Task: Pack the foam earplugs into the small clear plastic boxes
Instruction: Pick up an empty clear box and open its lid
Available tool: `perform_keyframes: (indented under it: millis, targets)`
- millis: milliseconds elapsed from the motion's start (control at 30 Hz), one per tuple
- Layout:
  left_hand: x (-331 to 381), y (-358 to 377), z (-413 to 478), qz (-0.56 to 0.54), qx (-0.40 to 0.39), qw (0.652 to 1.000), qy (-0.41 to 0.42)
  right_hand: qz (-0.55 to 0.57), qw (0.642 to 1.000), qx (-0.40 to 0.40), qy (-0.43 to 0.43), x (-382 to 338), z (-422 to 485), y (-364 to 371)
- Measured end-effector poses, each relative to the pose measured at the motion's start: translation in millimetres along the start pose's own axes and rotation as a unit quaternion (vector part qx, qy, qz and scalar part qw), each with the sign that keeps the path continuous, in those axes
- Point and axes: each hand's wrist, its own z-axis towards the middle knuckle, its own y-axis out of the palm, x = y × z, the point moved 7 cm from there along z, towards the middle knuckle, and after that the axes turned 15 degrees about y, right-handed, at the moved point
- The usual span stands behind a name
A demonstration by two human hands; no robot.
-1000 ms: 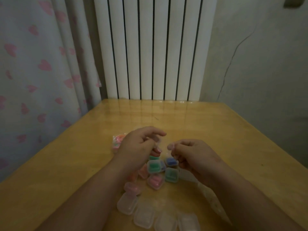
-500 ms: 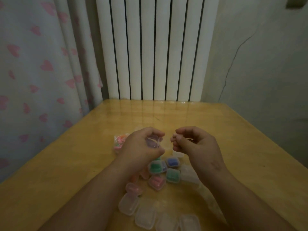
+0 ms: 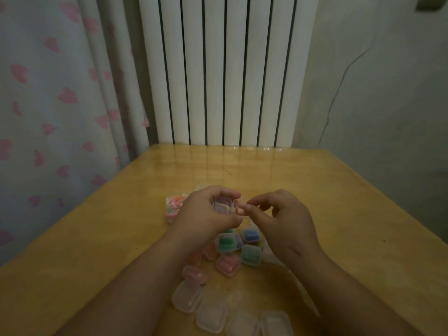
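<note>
The left hand [image 3: 206, 215] is gripping a small clear box [image 3: 222, 205], square with rounded corners, its fingers curling round the glossy plastic above the bench [image 3: 339, 214]; the right hand [image 3: 287, 221] is pinching a pale piece [image 3: 243, 210] between thumb and forefinger at that box's right edge, and whether it is foam cannot be told; nearer the person than the box, filled boxes [image 3: 226, 242] are lying clustered, showing green, blue and pink foam through cloudy walls; nearer still, empty boxes [image 3: 211, 316] are sitting in a curved row; left of the box, a crinkled clear bag [image 3: 172, 206] of pink earplugs is resting on the smooth yellow wood.
</note>
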Motion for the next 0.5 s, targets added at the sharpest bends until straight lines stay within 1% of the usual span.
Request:
perform_keyframes:
  millis: [100, 200, 300, 367, 433, 500]
  targets:
    - [1.0, 0.0, 0.1, -0.01, 0.0, 1.0, 0.0, 0.0, 1.0, -0.018, -0.001, 0.5, -0.3, 2.5]
    - [-0.3, 0.5, -0.3, -0.019, 0.003, 1.0, -0.005, 0.046, 0.998, -0.022, 0.021, 1.2, -0.5, 2.2]
    - [-0.4, 3.4, -0.8, -0.012, -0.01, 1.0, -0.002, 0.14, 0.986, -0.042, 0.08, 6.4, -1.1, 1.0]
    - [1.5, 5.5, -0.8, -0.022, -0.018, 1.0, 0.003, 0.185, 0.971, -0.078, 0.131, 10.3, -0.8, 2.6]
    - [2.2, 6.1, -1.2, -0.03, -0.024, 0.999, 0.005, 0.211, 0.953, -0.124, 0.177, 12.8, -1.6, 6.5]
    - [2.4, 6.2, -1.4, -0.038, -0.029, 0.999, 0.006, 0.226, 0.942, -0.154, 0.197, 13.6, -1.9, 10.2]
